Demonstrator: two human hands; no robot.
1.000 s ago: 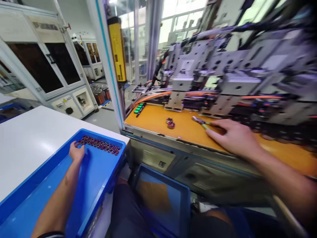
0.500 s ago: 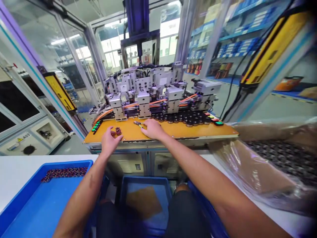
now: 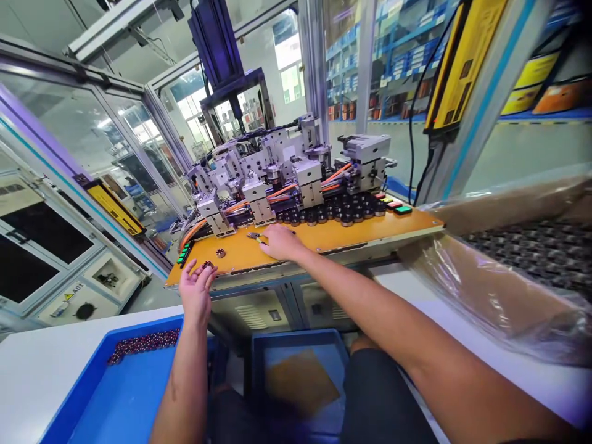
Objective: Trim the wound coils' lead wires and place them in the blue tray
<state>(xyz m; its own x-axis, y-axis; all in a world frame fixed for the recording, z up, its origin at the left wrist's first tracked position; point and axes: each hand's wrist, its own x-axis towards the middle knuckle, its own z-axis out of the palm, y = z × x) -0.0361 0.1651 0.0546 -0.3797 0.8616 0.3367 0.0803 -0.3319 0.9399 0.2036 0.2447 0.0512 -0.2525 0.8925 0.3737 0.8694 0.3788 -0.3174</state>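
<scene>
My left hand (image 3: 195, 290) is raised at the front left edge of the orange worktop (image 3: 296, 253), its fingers closed around a small round part (image 3: 206, 265) with dark and copper-red spots, like a wound motor stator. Just beyond it, a similar stator (image 3: 221, 253) stands on the worktop, apart from my fingers. My right hand (image 3: 280, 242) rests on the worktop's middle, closed over the handles of small pliers (image 3: 254, 235). The pliers' jaws point left; most of the handles are hidden under my palm.
Behind my hands stands a machine with metal clamp stations (image 3: 263, 200). Several black round parts (image 3: 346, 216) stand at the worktop's right, near coloured buttons (image 3: 402, 210). A blue tray (image 3: 108, 394) with stators lies left. A plastic-lined carton (image 3: 430, 262) of dark parts is right.
My left hand has drawn back toward the worktop's front edge with a stator in its fingers, leaving another standing behind. My right hand keeps the pliers in nearly the same spot. The view has tilted.
</scene>
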